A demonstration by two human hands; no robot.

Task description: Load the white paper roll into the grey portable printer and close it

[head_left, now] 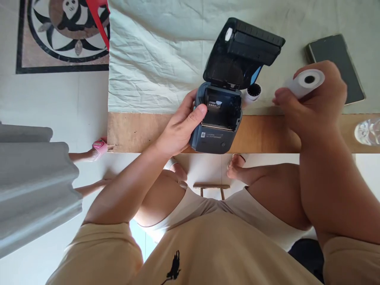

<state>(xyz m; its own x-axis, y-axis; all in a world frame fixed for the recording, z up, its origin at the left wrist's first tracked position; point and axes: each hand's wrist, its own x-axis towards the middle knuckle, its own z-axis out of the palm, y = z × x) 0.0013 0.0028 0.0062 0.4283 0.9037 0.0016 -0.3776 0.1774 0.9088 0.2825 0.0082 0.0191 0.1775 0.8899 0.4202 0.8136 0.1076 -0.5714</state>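
My left hand point(185, 122) grips a dark portable label printer point(215, 140) over the table's front edge, thumb on its left rim. The printer's lid point(240, 53) is swung up and back, and no roll sits in its bay. Off to the right, my right hand point(319, 101) is closed around a white paper roll point(299, 85), whose dark core hole faces up. Just right of the printer, another white roll point(253, 93) with a dark core is partly hidden behind it.
A dark phone-like slab point(341, 65) lies behind my right hand. At the right edge is a clear glass or bottle point(368, 132). A pale green cloth point(154, 59) covers most of the wooden table point(136, 132). Another person in a grey skirt point(35, 186) stands at the left.
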